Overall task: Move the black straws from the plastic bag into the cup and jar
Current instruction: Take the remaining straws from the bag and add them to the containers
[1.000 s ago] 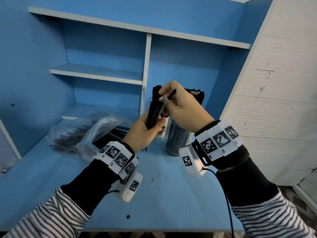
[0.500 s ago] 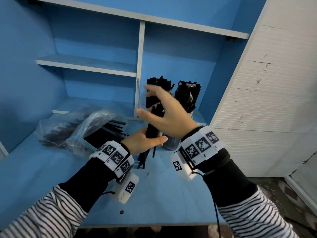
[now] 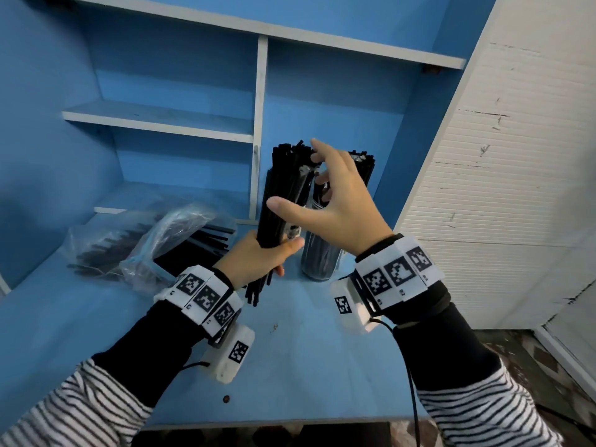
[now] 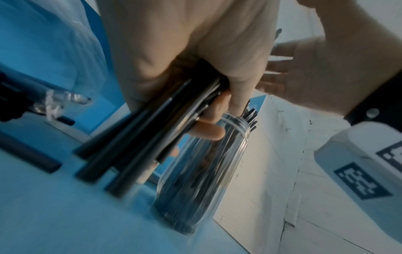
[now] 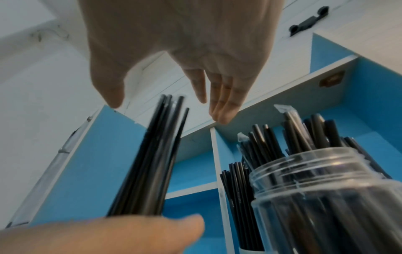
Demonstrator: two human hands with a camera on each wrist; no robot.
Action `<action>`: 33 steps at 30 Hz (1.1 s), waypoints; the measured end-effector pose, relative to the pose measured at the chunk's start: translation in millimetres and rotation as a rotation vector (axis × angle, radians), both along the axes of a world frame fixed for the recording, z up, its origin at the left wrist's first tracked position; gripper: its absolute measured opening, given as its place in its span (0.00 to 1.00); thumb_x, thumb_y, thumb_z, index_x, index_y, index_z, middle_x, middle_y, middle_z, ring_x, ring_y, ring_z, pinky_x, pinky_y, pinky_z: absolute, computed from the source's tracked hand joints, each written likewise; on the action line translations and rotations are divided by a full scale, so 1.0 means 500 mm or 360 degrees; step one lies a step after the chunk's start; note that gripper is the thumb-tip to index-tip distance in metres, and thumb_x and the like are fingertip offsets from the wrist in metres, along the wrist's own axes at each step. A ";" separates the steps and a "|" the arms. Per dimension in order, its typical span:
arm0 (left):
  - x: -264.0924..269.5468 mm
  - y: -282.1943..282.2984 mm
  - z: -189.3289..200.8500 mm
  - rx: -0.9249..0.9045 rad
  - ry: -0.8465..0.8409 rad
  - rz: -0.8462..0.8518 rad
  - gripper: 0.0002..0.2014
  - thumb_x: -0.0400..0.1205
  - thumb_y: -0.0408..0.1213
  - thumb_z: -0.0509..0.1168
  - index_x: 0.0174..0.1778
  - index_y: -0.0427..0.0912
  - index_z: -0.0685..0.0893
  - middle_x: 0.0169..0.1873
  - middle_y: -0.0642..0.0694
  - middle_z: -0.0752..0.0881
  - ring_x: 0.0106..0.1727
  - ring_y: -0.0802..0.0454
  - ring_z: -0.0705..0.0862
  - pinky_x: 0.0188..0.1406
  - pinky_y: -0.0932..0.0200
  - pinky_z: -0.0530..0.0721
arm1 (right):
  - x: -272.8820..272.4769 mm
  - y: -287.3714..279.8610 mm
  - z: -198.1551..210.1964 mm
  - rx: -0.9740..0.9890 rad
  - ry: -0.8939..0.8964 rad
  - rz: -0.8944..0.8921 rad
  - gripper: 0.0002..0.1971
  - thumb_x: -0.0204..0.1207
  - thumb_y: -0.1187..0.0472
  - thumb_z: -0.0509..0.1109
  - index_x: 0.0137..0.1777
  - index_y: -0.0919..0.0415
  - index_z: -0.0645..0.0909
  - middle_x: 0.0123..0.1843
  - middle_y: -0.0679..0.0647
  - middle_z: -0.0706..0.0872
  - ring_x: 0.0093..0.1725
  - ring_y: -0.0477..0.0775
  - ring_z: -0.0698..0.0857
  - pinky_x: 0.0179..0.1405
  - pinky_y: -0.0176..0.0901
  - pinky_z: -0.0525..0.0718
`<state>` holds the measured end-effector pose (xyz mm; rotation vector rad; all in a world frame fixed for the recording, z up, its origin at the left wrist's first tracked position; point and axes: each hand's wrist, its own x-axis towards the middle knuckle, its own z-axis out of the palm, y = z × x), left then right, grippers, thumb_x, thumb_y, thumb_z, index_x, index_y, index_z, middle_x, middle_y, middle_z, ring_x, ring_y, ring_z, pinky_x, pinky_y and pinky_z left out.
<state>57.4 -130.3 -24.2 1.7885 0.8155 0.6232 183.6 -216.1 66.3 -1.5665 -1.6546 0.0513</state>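
My left hand grips a thick bundle of black straws upright, with its lower ends just above the desk. My right hand hovers by the bundle's top with thumb and fingers spread, holding nothing. In the right wrist view the right hand is open above the bundle. A clear jar packed with black straws stands just right of the bundle. A white cup with straws sits behind the bundle, mostly hidden. The plastic bag with more straws lies to the left.
The blue desk has a white-edged shelf unit behind it, with a vertical divider close behind the cup. A white panelled wall rises on the right. Loose black straws lie beside the bag.
A second ago my right hand pinched a straw at the bundle's top; it has since let go and opened wide. My left hand still holds the bundle.
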 end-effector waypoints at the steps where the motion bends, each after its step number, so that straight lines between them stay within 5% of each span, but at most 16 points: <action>1: -0.002 -0.006 0.007 0.0000 -0.0027 -0.0108 0.20 0.77 0.54 0.70 0.25 0.49 0.75 0.21 0.50 0.80 0.30 0.50 0.85 0.57 0.35 0.85 | -0.002 -0.004 0.000 -0.0057 0.0016 0.0034 0.48 0.65 0.38 0.78 0.81 0.57 0.62 0.72 0.48 0.70 0.66 0.43 0.72 0.64 0.34 0.74; 4: -0.010 -0.036 0.027 0.0009 0.0062 -0.0431 0.19 0.82 0.42 0.69 0.25 0.44 0.74 0.18 0.52 0.75 0.23 0.55 0.78 0.53 0.37 0.86 | -0.009 -0.008 -0.010 -0.0296 0.0093 0.0233 0.39 0.63 0.40 0.79 0.73 0.54 0.74 0.67 0.49 0.75 0.66 0.43 0.75 0.64 0.34 0.74; 7: -0.015 -0.055 0.037 -0.0007 0.0236 -0.0656 0.19 0.77 0.47 0.71 0.21 0.49 0.76 0.20 0.49 0.76 0.25 0.53 0.78 0.39 0.50 0.84 | -0.016 -0.005 -0.021 -0.0433 0.0143 0.0500 0.20 0.70 0.51 0.79 0.61 0.53 0.85 0.53 0.53 0.86 0.54 0.42 0.83 0.54 0.34 0.82; 9: -0.015 -0.056 0.046 -0.0006 0.0263 -0.0636 0.20 0.76 0.47 0.72 0.19 0.53 0.76 0.21 0.49 0.76 0.27 0.50 0.76 0.37 0.52 0.80 | -0.017 -0.004 -0.020 -0.0342 0.0229 0.0581 0.06 0.74 0.60 0.76 0.49 0.62 0.88 0.41 0.51 0.87 0.43 0.44 0.86 0.46 0.36 0.85; 14: 0.009 -0.041 0.069 0.0325 -0.0062 -0.0290 0.15 0.77 0.41 0.74 0.29 0.42 0.78 0.22 0.53 0.79 0.23 0.58 0.78 0.27 0.61 0.77 | 0.003 0.006 0.016 -0.0098 0.0325 0.0517 0.06 0.75 0.64 0.74 0.39 0.66 0.83 0.33 0.49 0.84 0.36 0.46 0.85 0.38 0.36 0.83; 16: 0.022 -0.040 0.075 0.0377 -0.0247 -0.0158 0.10 0.74 0.42 0.77 0.39 0.49 0.80 0.28 0.62 0.83 0.29 0.66 0.80 0.31 0.68 0.78 | 0.016 0.012 0.042 -0.0016 0.0318 0.0446 0.07 0.75 0.63 0.74 0.38 0.66 0.83 0.33 0.52 0.85 0.36 0.47 0.86 0.37 0.36 0.83; 19: 0.048 -0.023 0.056 0.0485 -0.0450 0.0153 0.29 0.67 0.47 0.82 0.56 0.66 0.72 0.53 0.64 0.80 0.54 0.71 0.79 0.49 0.76 0.77 | 0.042 0.019 0.082 0.0195 0.0343 0.0320 0.10 0.74 0.61 0.74 0.36 0.67 0.83 0.32 0.54 0.86 0.34 0.49 0.87 0.37 0.40 0.85; 22: 0.084 0.006 0.027 0.0284 -0.0509 0.0249 0.50 0.53 0.62 0.83 0.67 0.71 0.62 0.69 0.51 0.69 0.72 0.57 0.73 0.71 0.54 0.76 | 0.074 0.016 0.112 0.0415 0.0403 0.0237 0.08 0.74 0.64 0.74 0.35 0.64 0.83 0.31 0.50 0.86 0.34 0.45 0.87 0.37 0.36 0.82; 26: 0.126 0.037 0.021 0.0088 -0.0410 0.0131 0.59 0.56 0.52 0.86 0.79 0.58 0.56 0.72 0.54 0.73 0.72 0.58 0.74 0.73 0.53 0.73 | 0.111 0.006 0.140 0.0534 0.0489 0.0077 0.08 0.75 0.66 0.73 0.36 0.69 0.82 0.34 0.56 0.86 0.30 0.41 0.84 0.31 0.29 0.79; 30: 0.156 0.047 0.016 0.0225 -0.0277 0.0069 0.46 0.59 0.50 0.85 0.73 0.59 0.69 0.62 0.61 0.83 0.63 0.63 0.82 0.69 0.48 0.80 | 0.146 0.012 0.151 0.0521 0.0465 -0.0112 0.11 0.74 0.63 0.72 0.37 0.74 0.82 0.36 0.64 0.86 0.26 0.41 0.80 0.23 0.27 0.73; 33: 0.164 0.049 0.003 0.0287 -0.0259 0.0111 0.47 0.58 0.56 0.82 0.73 0.61 0.68 0.67 0.62 0.79 0.66 0.63 0.79 0.70 0.50 0.79 | 0.177 0.023 0.146 0.0492 0.0451 -0.0232 0.12 0.73 0.61 0.72 0.36 0.72 0.81 0.33 0.63 0.85 0.26 0.45 0.80 0.22 0.31 0.74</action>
